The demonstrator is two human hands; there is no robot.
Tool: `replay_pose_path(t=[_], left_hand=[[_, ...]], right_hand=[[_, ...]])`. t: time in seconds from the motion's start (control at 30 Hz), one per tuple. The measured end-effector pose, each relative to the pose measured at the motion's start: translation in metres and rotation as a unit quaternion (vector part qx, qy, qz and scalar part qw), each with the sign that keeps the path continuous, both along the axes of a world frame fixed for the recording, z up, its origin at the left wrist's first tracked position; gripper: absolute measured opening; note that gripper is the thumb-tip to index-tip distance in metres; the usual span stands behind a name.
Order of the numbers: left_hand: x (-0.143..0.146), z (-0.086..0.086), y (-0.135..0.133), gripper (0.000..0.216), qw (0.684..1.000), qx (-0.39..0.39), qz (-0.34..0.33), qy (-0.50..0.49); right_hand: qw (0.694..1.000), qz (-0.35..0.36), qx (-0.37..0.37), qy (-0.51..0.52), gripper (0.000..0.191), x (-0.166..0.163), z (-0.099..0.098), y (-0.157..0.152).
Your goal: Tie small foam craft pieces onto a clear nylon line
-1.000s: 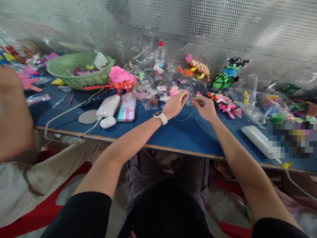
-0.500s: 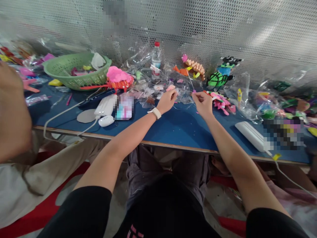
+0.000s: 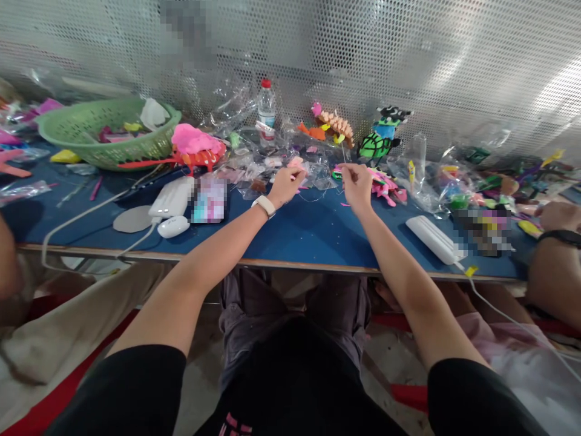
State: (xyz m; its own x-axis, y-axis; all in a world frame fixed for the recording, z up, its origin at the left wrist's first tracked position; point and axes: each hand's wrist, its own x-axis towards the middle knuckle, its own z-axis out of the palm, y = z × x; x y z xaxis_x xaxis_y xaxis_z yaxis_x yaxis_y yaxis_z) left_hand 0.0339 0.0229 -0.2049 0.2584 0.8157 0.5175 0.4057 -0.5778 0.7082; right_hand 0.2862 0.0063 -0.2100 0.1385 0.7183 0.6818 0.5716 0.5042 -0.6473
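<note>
My left hand [image 3: 288, 183], with a pale watch band on its wrist, is closed in a pinch over the blue table [image 3: 313, 236]. What lies between its fingers is too small to make out; a pink lump [image 3: 296, 162] shows just behind it. My right hand [image 3: 357, 186] is pinched around a thin pale stick [image 3: 343, 151] that points up, with a bit of purple at the fingertips. Right beside that hand lies a pink modelling-clay figure [image 3: 385, 186]. Crumpled clear plastic wrappers [image 3: 320, 175] and small scraps lie between and behind my hands.
Left stand a green basket [image 3: 109, 112], a pink and red clay figure [image 3: 195, 145], a white power bank [image 3: 172, 197] and an earbud case [image 3: 173, 226]. A water bottle [image 3: 267, 115] and a green-black clay figure [image 3: 379, 139] stand behind. Another person's arm [image 3: 556, 266] is at right.
The view has swung right, so things sit further left. My right fingers have moved slightly along the stick. A person's arm at left has drawn back; another has come in at right.
</note>
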Motion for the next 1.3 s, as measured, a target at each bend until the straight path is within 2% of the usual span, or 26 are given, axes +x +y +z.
replay_pose_path(t=[0.2, 0.5, 0.73, 0.87, 0.97, 1.07, 1.3], left_hand=[[0.000, 0.002, -0.002, 0.035, 1.000, 0.014, 0.024, 0.006], [0.005, 0.013, -0.018, 0.041, 0.995, 0.096, -0.021, -0.028], [0.011, 0.017, -0.027, 0.029, 0.990, 0.136, -0.034, -0.011], [0.010, 0.018, -0.026, 0.033, 0.982, 0.186, -0.016, 0.025], [0.008, 0.017, -0.024, 0.036, 0.976, 0.210, 0.025, 0.051], [0.007, 0.016, -0.023, 0.036, 0.973, 0.216, 0.054, 0.066], [0.007, 0.016, -0.022, 0.043, 0.972, 0.210, 0.061, 0.089]], right_hand=[[0.998, 0.063, -0.008, 0.025, 0.048, -0.009, 0.010, -0.008], [0.991, 0.113, 0.069, 0.022, 0.051, -0.029, 0.018, -0.027], [0.987, 0.125, 0.096, 0.034, 0.047, -0.034, 0.017, -0.029], [0.982, 0.162, 0.097, 0.007, 0.046, -0.036, 0.017, -0.030], [0.979, 0.189, 0.079, 0.005, 0.044, -0.036, 0.015, -0.029], [0.980, 0.189, 0.062, 0.015, 0.041, -0.036, 0.013, -0.028], [0.982, 0.172, 0.074, -0.001, 0.040, -0.037, 0.014, -0.030]])
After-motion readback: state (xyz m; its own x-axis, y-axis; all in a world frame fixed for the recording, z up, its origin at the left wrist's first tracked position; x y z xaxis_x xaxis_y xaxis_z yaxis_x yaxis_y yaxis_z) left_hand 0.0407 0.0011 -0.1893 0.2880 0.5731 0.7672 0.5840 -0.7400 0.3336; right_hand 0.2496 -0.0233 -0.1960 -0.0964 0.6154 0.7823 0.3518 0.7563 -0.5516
